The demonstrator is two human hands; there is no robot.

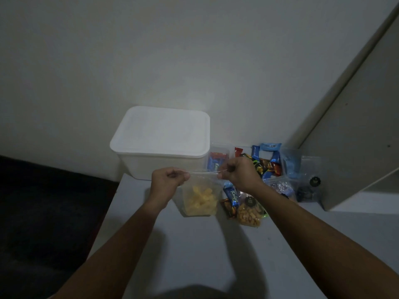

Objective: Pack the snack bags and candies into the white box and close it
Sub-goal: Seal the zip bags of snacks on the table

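- Left hand [167, 180]: fingers pinch the left top corner of the clear bag [199, 197].
- Right hand [240, 175]: fingers pinch the right top corner.
- Bag: holds yellow snacks, hangs above the table [194, 255].
- White box [162, 143]: lid on, behind the bag.
- Candies [265, 164]: on the table, right of the box.

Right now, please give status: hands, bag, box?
Left hand and right hand pinch top of clear snack bag. White box lid on. Candies loose on table.
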